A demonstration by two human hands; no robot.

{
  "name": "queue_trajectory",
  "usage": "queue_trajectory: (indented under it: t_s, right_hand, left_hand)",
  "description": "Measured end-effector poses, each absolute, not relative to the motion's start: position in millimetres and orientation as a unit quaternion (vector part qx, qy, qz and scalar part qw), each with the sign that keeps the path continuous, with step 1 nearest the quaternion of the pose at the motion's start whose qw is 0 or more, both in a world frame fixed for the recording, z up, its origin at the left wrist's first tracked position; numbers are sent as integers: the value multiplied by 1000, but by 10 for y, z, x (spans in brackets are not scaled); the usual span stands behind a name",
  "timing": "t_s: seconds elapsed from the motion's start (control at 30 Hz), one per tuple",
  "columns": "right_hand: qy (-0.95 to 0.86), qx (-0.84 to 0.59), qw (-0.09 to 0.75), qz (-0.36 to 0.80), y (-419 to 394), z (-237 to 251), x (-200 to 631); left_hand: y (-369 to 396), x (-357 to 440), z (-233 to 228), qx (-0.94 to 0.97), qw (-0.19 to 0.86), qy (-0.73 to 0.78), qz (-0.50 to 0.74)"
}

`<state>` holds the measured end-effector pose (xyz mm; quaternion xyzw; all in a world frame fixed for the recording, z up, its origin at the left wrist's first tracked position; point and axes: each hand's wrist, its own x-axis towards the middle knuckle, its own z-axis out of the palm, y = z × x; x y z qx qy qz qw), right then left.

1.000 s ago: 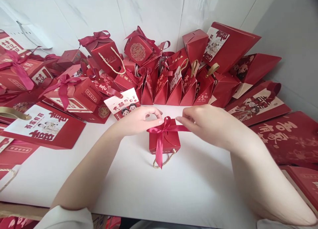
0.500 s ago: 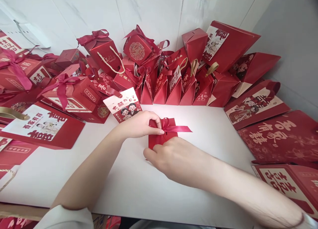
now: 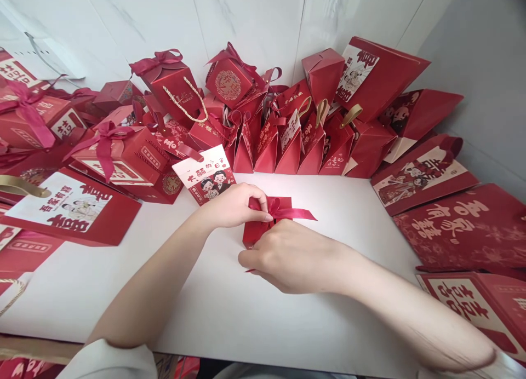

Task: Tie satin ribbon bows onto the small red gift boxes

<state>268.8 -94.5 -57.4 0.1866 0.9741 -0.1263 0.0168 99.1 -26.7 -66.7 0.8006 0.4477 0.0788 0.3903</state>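
Small red gift box (image 3: 257, 231) on white table (image 3: 230, 313), just in front of row of red bags (image 3: 296, 143). Left hand (image 3: 232, 206) pinches ribbon bow (image 3: 279, 209) atop box; right hand (image 3: 287, 256) curled against box's near side, grip hidden.

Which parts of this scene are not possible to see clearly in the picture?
- Head view: front of the small red paper box, hidden by the right hand.
- Ribbon bow knot: partly covered by left hand fingertips.
- Red flat gift bag: cut off by the right edge.
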Motion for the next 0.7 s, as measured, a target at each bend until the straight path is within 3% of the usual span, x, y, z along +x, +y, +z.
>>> queue_trajectory:
  t_s: [0.17,0.23,0.37,0.5,0.7]
  right_hand:
    - [915,278,-79,-282,-857,-396,2915]
    - [877,381,-118,-268,-774,-346,3048]
    - [812,544,-51,-204,-514,-404,3278]
    - [803,475,32,-359,-283,-515,3377]
    - [822,396,-11,-409,-203,-548,3373]
  left_hand:
    - [-274,997,-684,785,407,459,90]
    - [-284,1003,-686,779,405,469,90]
    - [-290,1005,-688,780,393,480,85]
    - [-284,1001,-681,783,384,483,76]
    - [-284,997,-683,785,389,476,73]
